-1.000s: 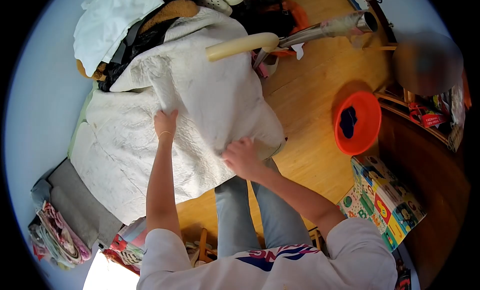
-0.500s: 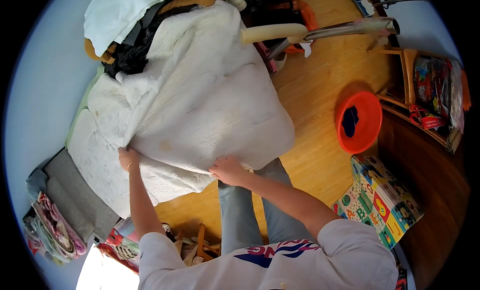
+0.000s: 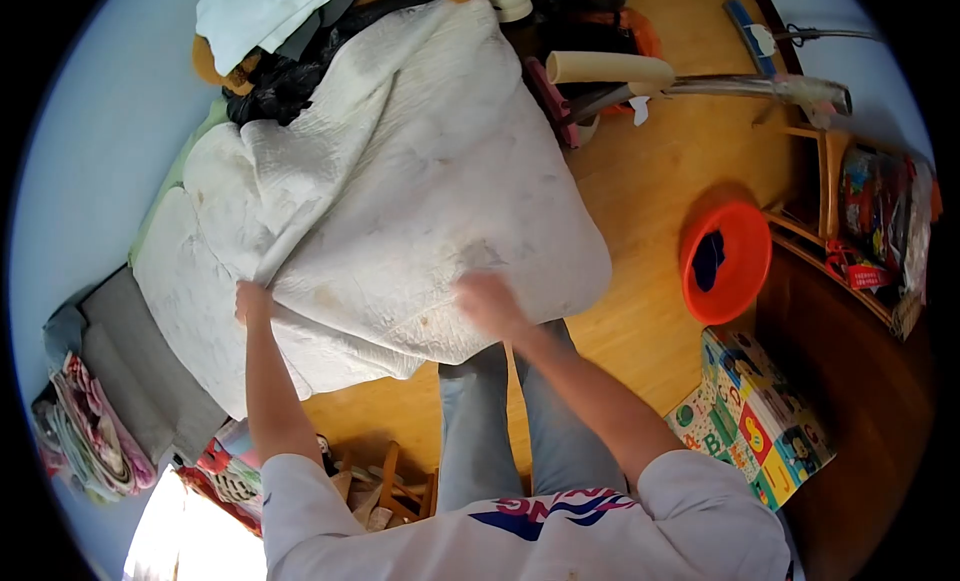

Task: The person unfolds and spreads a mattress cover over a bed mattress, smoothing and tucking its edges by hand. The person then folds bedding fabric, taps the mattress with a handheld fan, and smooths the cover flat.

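Observation:
A large white quilted pad [image 3: 450, 181] with faint stains is spread in front of me, creased and folded over itself on the left. My left hand [image 3: 253, 301] is closed around the fold at the pad's left part. Over the pad's near edge, close to my knees, is my right hand [image 3: 487, 303]. Motion smears its fingers, so I cannot see whether they hold the cloth.
A red basin [image 3: 726, 263] with dark cloth inside stands on the wood floor at right. Beyond it is a wooden chair [image 3: 830, 196] holding packages. A lettered colourful box [image 3: 765, 411] is nearer. Folded grey cushions [image 3: 140, 356] lie left; black bags [image 3: 275, 86] lie at the back.
My right hand has moved away from me and slightly right, off the spot where it pinched the near edge. My left hand stays on the fold. The view has shifted slightly.

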